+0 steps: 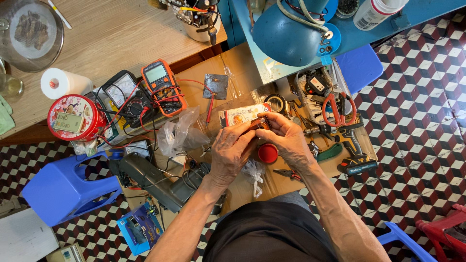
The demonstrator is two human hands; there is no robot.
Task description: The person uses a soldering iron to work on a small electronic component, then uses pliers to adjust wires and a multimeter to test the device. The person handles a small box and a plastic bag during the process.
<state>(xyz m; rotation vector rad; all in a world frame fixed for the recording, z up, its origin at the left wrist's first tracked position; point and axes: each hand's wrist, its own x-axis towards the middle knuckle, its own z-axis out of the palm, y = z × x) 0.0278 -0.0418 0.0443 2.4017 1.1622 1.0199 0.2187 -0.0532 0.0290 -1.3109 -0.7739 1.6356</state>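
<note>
While both hands work over the middle of the cardboard sheet [242, 63], the left hand [232, 151] clasps a small printed packet [242, 115] and the right hand [286, 138] pinches its end. A slip could drop it among the tools. The clear tray [302, 80] at the sheet's right edge holds red-handled scissors [335, 107].

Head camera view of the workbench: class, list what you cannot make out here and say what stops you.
- Small part between the hands: left hand and right hand cover it.
- Red round lid: partly behind the right hand.
- Red plastic stool: cut off by the frame edge.
- Multimeter screen: too small to read.
</note>
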